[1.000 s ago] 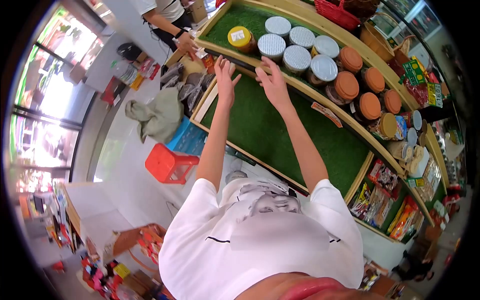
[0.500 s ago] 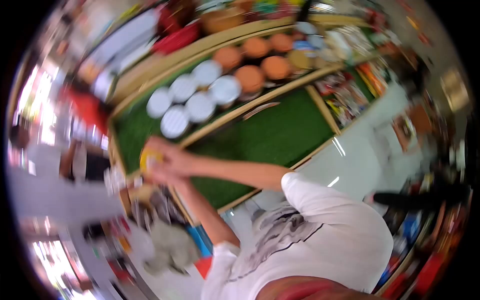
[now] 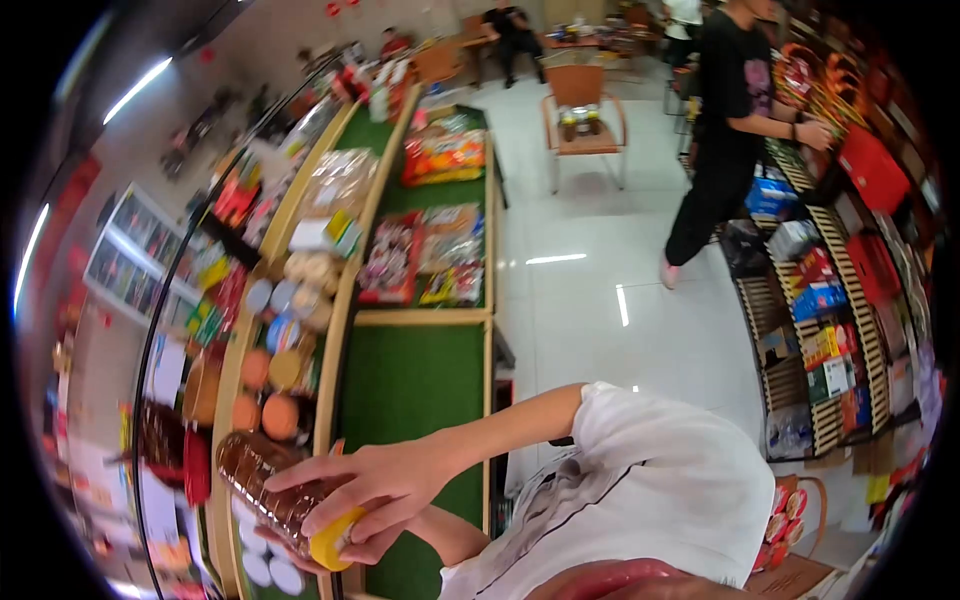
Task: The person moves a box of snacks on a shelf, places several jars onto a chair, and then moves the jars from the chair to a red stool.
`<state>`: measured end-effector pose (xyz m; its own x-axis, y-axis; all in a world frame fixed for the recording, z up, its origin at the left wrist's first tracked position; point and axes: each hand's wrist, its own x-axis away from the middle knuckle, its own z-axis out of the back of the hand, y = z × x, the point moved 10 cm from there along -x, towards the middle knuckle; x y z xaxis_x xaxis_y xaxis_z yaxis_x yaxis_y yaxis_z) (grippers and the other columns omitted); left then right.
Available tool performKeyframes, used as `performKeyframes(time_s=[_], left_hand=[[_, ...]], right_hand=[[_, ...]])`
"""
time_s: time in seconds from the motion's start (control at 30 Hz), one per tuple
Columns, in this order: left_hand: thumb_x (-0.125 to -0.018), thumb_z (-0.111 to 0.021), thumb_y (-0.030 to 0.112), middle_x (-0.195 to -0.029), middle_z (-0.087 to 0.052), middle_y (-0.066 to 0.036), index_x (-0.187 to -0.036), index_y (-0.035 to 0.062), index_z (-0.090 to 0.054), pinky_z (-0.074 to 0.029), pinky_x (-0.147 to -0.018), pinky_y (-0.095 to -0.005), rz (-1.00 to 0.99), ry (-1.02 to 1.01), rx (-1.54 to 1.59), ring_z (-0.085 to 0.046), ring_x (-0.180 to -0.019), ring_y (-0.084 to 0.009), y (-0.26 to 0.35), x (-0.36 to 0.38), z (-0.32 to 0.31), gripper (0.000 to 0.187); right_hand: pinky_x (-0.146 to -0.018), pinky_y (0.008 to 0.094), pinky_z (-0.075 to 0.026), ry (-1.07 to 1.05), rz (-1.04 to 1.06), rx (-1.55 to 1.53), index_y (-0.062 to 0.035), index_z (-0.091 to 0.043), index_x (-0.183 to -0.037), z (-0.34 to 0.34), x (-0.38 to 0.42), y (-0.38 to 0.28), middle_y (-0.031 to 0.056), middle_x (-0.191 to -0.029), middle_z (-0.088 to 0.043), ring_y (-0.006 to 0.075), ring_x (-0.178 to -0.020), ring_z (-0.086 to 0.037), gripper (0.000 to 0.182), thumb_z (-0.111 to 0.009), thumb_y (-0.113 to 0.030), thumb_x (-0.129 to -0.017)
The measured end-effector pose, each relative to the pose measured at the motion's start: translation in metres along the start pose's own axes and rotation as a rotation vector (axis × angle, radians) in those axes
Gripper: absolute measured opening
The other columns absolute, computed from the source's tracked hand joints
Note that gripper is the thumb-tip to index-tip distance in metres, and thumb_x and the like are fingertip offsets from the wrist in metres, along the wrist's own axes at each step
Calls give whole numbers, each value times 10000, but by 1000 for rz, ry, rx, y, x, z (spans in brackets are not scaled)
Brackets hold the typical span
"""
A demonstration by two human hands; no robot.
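A clear plastic jar (image 3: 248, 466) with brown contents and a yellow lid lies tilted in my hands above the display stand. My right hand (image 3: 385, 485) is closed over its lid end, fingers spread along the side and around the yellow lid (image 3: 335, 540). From below, my left hand (image 3: 285, 542) holds the jar; most of that hand is hidden behind it. White-lidded jars (image 3: 285, 575) stand under my hands, and orange-lidded jars (image 3: 282, 415) stand just beyond.
Green-lined wooden compartments (image 3: 415, 385) run ahead, with packaged snacks (image 3: 450, 155) at the far end. A person in black (image 3: 728, 120) stands by the slatted shelves (image 3: 830, 330) on the right. A chair (image 3: 582, 110) holding jars stands farther along the aisle.
My view has swung right, toward the aisle. The jar, mostly hidden behind my hands earlier, now shows its brown side, with its yellow lid toward me.
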<state>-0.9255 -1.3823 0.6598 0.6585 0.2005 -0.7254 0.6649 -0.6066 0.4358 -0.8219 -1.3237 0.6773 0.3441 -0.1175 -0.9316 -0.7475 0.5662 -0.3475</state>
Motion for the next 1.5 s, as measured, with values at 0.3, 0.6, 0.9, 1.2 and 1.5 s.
performKeyframes(time_s=[0.3,0.6,0.9,1.2,1.5], left_hand=[[-909,-400,414,-1451,-360,-216,-1373,-21,-319,-419,-1061,-505,654,-466,513,-453,-1271,-379,21,265,-253,641],[-1003,-383,321,-1512,-287,-221,-1425,-6,-269,-333,-1104,-428,1083,-1039,562,-347,-1375,-333,-38,472,-312,546],[-1036,-380,217,-1525,-259,-161,-1437,21,-338,-228,-1151,-388,1021,-1508,327,-302,-1389,-283,-136,583,-402,448],[-1010,-451,209,-1485,-282,-188,-1400,55,-409,-248,-1142,-429,1041,-1704,412,-269,-1400,-335,-183,691,-539,421],[-1017,-437,182,-1466,-332,-190,-1415,33,-380,-266,-1138,-403,1107,-1911,512,-320,-1385,-321,-172,853,-683,428]], right_hand=[[-1096,458,-357,199,-420,579,-84,-499,-1362,300,115,-88,196,-1530,-297,368,-1382,-357,465,-628,-143,-920],[-1008,355,-473,765,-858,454,-82,-436,-1377,436,264,-81,136,-1480,-320,271,-1365,-377,461,-598,-108,-946],[-1000,354,-478,1109,-1095,146,-100,-377,-1391,569,382,21,103,-1501,-319,219,-1331,-396,444,-539,-93,-978],[-1008,397,-495,1417,-995,49,-118,-357,-1404,716,417,43,80,-1498,-278,242,-1323,-405,473,-526,-73,-965],[-986,416,-516,1577,-942,192,-130,-348,-1421,896,494,9,79,-1467,-316,251,-1281,-467,520,-523,-56,-938]])
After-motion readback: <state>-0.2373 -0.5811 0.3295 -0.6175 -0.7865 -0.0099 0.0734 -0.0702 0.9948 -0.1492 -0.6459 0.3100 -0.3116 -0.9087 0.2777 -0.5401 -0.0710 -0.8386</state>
